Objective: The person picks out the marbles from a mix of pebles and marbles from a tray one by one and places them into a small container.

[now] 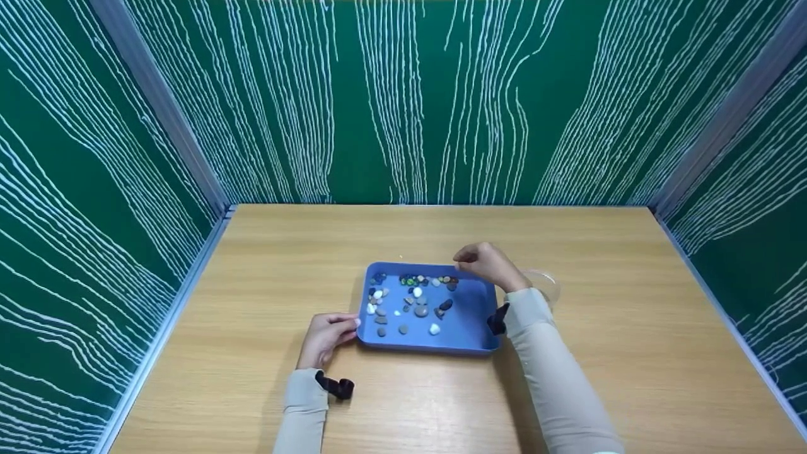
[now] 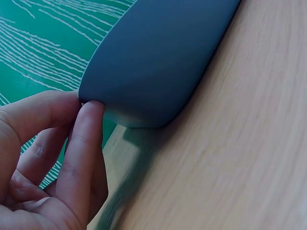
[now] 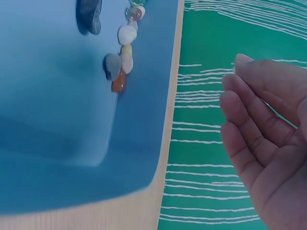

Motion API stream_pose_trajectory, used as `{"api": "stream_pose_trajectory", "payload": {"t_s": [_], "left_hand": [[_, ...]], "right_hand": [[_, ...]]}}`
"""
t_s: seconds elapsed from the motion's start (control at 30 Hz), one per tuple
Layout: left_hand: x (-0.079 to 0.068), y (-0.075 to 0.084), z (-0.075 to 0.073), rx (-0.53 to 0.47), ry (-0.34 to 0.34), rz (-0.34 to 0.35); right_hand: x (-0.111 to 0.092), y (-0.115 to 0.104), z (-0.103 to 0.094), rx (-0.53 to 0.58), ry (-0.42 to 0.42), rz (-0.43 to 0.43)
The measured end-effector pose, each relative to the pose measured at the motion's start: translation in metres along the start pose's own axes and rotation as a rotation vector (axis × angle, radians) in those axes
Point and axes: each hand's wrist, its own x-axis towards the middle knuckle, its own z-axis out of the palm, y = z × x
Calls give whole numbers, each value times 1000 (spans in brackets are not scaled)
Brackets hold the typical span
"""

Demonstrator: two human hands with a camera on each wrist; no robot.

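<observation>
While the left grip (image 1: pixel 326 337) pinches its rim by the near left corner, one blue tray (image 1: pixel 466 325) lies on the desk (image 1: pixel 252 265), just right of that grip. Right grip (image 1: pixel 488 261): raised near the far right corner, apart from the tray, thumb and forefinger together; whether anything sits between the tips cannot be told. Contents: stones (image 1: pixel 421 311), assorted colours, lined along the far wall, gathered at left and scattered mid-floor; orange stone (image 3: pixel 119 82) at the row's right end, near the right grip. Clear dish (image 1: pixel 550 282): right of tray, partly hidden.
</observation>
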Motion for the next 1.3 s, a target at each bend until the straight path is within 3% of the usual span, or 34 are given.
{"api": "stream_pose_trajectory", "payload": {"t_s": [0.33,0.63,1.3], "left_hand": [[4,-2,-3,8,-48,-8],[3,-2,-2,11,-18,-8],[0,1,-2,10,-35,2]], "right_hand": [[12,-2,14,-7,-56,-12],[19,-7,28,-15,-121,-31],[32,-3,55,-150,-120,-32]]}}
